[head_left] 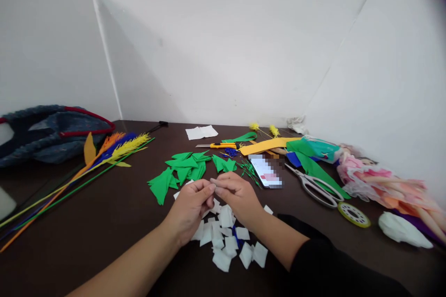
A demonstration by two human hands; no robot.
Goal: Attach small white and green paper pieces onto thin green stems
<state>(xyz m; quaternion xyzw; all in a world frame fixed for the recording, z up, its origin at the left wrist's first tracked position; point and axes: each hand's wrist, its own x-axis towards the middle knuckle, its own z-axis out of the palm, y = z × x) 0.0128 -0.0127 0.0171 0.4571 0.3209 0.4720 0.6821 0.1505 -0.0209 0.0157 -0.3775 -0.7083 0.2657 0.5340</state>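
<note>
While the left hand (192, 208) and right hand (241, 200) are pinched closed, whether anything is held in either grip cannot be told; thin white squares (226, 216) are strewn below on the tabletop (97, 222), pointed green scraps (186, 169) beyond.

No readable text, numbers or signs, marks on the lit phone (264, 171) screen too small and pixelated to make out, at four o'clock from the yellow cutter (226, 145)

On the left of the table (114, 260), a denim bag (52, 123) with red trim. Near the back wall (216, 55), 2 yellow tufted flowers (254, 126). On the right, a phone (263, 171) with lit screen, scissors (304, 178), tape roll (344, 209), dolls (369, 176).
</note>
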